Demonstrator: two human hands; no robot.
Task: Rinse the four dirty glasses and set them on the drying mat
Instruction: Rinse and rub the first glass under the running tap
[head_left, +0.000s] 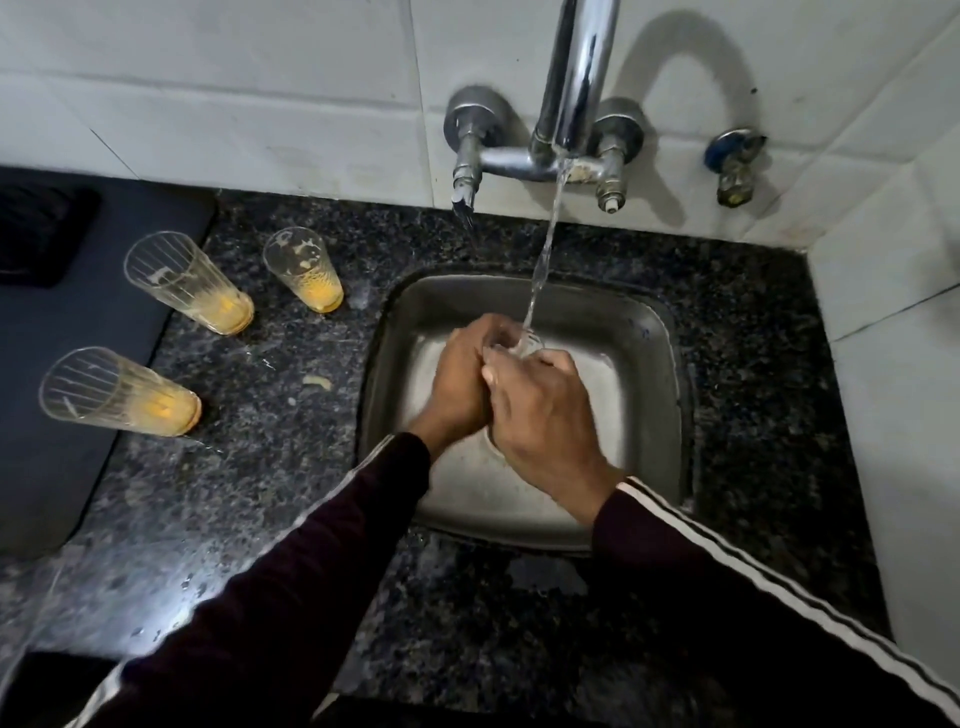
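Both hands, left hand (460, 374) and right hand (540, 410), grip one glass (524, 344) under the stream (543, 254); tilting its mouth upward should flush residue; three dirty glasses (306, 270) wait on the bench (291, 467).

Dim overall. Light from the front casts a hard tap (571, 73) shadow on the wall tiles (260, 78). Glare patch on the table (208, 587). Wide-angle bending at edges; sleeves (291, 597) soft.

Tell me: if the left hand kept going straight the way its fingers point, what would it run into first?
The left hand points up and right into the glass held under the water stream, and is already wrapped on it. Beyond that, probably the sink back wall, though depth is unclear.
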